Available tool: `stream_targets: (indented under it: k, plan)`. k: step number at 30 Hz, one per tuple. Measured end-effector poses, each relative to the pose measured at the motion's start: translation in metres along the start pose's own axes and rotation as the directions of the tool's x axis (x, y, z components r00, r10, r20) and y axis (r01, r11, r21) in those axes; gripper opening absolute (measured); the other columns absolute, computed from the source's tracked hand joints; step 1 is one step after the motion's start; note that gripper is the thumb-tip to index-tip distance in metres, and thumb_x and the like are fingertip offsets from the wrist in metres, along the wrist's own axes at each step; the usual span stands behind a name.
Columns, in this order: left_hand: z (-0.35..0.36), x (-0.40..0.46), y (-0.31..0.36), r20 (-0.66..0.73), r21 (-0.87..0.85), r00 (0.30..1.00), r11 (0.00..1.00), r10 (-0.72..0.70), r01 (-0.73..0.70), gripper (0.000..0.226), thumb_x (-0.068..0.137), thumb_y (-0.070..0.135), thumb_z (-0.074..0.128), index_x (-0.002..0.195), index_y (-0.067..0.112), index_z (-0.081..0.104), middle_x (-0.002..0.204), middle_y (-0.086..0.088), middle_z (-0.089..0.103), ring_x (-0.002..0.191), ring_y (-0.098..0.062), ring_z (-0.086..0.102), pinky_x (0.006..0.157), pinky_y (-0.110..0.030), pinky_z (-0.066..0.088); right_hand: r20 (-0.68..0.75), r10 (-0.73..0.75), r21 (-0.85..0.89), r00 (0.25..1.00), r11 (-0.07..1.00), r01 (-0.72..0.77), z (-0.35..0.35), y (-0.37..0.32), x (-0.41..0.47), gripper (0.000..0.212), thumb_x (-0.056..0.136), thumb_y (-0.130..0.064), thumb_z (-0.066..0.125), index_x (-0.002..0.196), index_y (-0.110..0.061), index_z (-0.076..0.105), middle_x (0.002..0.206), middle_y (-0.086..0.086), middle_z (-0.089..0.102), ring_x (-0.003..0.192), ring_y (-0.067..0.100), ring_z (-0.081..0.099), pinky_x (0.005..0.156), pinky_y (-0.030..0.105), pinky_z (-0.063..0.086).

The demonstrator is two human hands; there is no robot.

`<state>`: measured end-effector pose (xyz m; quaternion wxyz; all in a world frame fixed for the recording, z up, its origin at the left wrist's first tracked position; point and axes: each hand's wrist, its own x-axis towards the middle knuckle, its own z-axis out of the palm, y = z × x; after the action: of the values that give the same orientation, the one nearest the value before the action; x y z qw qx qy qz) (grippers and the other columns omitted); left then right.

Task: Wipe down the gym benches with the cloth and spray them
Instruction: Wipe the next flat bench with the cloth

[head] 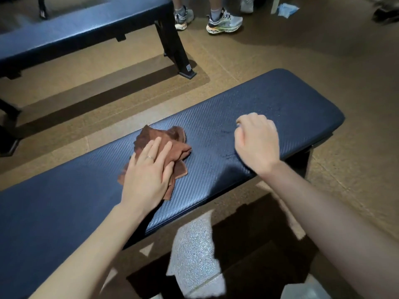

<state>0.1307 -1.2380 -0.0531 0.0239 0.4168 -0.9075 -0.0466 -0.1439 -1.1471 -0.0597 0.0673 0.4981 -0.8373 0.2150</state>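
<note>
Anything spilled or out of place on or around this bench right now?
No spill, only wet spray patches on the bench beside the right hand, not yet wiped. The cloth lies crumpled under the left hand. A blue rag lies on the floor.

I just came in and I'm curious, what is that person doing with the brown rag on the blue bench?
A person is cleaning a gym bench. Their left hand presses flat on a crumpled brown cloth lying on the padded top. Their right hand hovers over the bench to the right with fingers curled, holding nothing that shows. The pad near that hand looks speckled with wet spots. No spray bottle shows. A second bench stands behind, and other people's sneakers are on the floor beyond.
</note>
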Motion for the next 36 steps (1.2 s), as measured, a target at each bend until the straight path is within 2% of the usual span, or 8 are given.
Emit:
stream_targets:
  k: [2,4,10,19,25,29,33,36]
  plan:
    - [0.001,0.016,0.016,0.0,0.029,1.0,1.0,-0.006,0.006,0.061,0.104,0.05,0.023,0.158,0.025,0.037,0.166,-0.006,0.032,0.153,-0.027,0.029,0.121,-0.056,0.026,0.006,0.091,-0.03,0.996,0.995,-0.09,-0.005,0.03,0.008,0.028,0.099,-0.02,0.044,0.109,-0.012,0.068,0.11,0.011,0.065,0.103,0.035,0.057,0.09,0.045,0.041]
    - [0.005,0.047,0.036,-0.008,0.033,1.0,0.999,0.026,-0.026,0.06,0.105,0.05,0.023,0.159,0.025,0.036,0.167,-0.006,0.03,0.154,-0.026,0.027,0.121,-0.055,0.024,-0.014,0.187,0.034,0.982,0.982,-0.186,-0.003,0.044,0.009,0.026,0.101,-0.019,0.044,0.109,-0.011,0.068,0.114,0.009,0.062,0.107,0.033,0.054,0.094,0.045,0.039]
    - [0.021,0.128,0.107,0.015,0.031,0.997,0.997,0.072,-0.072,0.057,0.109,0.047,0.028,0.161,0.026,0.029,0.169,-0.008,0.023,0.156,-0.026,0.021,0.123,-0.05,0.015,-0.091,0.217,0.085,0.972,0.974,-0.209,0.007,0.047,0.006,0.027,0.099,-0.017,0.043,0.104,-0.011,0.069,0.111,0.008,0.065,0.105,0.032,0.056,0.094,0.043,0.038]
    - [0.003,-0.035,0.074,0.081,0.037,0.958,0.959,0.276,-0.28,0.057,0.106,0.047,0.028,0.159,0.027,0.035,0.168,-0.001,0.027,0.155,-0.02,0.026,0.12,-0.049,0.023,-0.062,0.209,0.084,0.976,0.976,-0.203,0.006,0.046,0.005,0.03,0.097,-0.021,0.039,0.104,-0.011,0.066,0.112,0.008,0.064,0.103,0.032,0.055,0.094,0.045,0.039]
    - [0.016,0.041,0.106,0.051,0.024,0.948,0.948,0.315,-0.316,0.06,0.105,0.05,0.023,0.159,0.028,0.035,0.168,-0.003,0.027,0.155,-0.023,0.026,0.123,-0.053,0.026,-0.098,0.199,0.12,0.975,0.975,-0.187,0.007,0.044,0.005,0.03,0.095,-0.021,0.039,0.1,-0.009,0.066,0.107,0.009,0.064,0.099,0.033,0.055,0.088,0.045,0.04]
    - [0.021,0.078,0.137,0.045,0.04,0.964,0.964,0.261,-0.263,0.058,0.107,0.049,0.025,0.16,0.029,0.03,0.169,-0.003,0.024,0.156,-0.022,0.021,0.124,-0.053,0.023,-0.121,0.214,0.176,0.969,0.966,-0.191,0.006,0.048,0.003,0.025,0.096,-0.014,0.042,0.101,-0.009,0.066,0.105,0.009,0.065,0.099,0.031,0.057,0.09,0.045,0.042]
    - [0.014,0.015,0.117,0.041,0.052,0.946,0.945,0.321,-0.323,0.059,0.107,0.047,0.025,0.161,0.025,0.032,0.169,-0.004,0.024,0.156,-0.022,0.023,0.123,-0.052,0.024,-0.097,0.211,0.22,0.973,0.958,-0.185,0.005,0.052,0.003,0.029,0.095,-0.017,0.038,0.101,-0.008,0.065,0.105,0.009,0.065,0.1,0.033,0.056,0.091,0.046,0.041]
    - [0.014,-0.04,0.095,0.105,0.132,0.925,0.917,0.364,-0.376,0.061,0.105,0.047,0.031,0.161,0.022,0.031,0.169,-0.007,0.023,0.155,-0.025,0.027,0.118,-0.054,0.033,-0.049,0.169,0.206,0.984,0.966,-0.156,0.001,0.053,0.006,0.026,0.098,-0.018,0.04,0.103,-0.009,0.064,0.107,0.009,0.064,0.103,0.032,0.054,0.092,0.045,0.039]
